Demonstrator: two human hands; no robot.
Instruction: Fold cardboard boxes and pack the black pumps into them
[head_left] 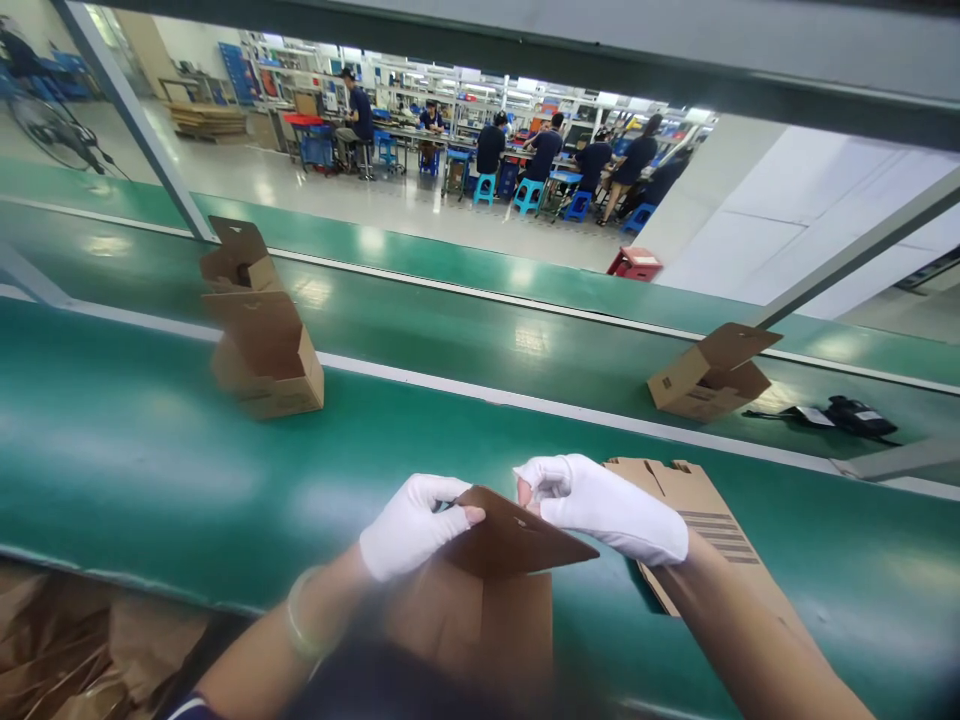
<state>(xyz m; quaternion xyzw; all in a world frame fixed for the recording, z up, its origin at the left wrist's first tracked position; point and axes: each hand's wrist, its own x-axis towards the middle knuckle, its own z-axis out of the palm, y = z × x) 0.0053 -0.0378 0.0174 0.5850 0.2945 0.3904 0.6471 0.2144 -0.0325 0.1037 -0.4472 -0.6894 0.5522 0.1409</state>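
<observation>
Left gloved hand (pixel 416 527) is pinching the lid flap (pixel 517 537) of a kraft carton (pixel 517 622) that's sitting left of the flattened carton stack (pixel 705 515). Flap's long axis is running stackward; right gloved hand (pixel 600 505) is curling stack-side, can't tell if it's gripping.

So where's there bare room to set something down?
Bare green shows between the nearer box at left and the left hand, and right of the flat cardboard stack. It's crowded where the held carton, right hand and stack sit close together.
</observation>
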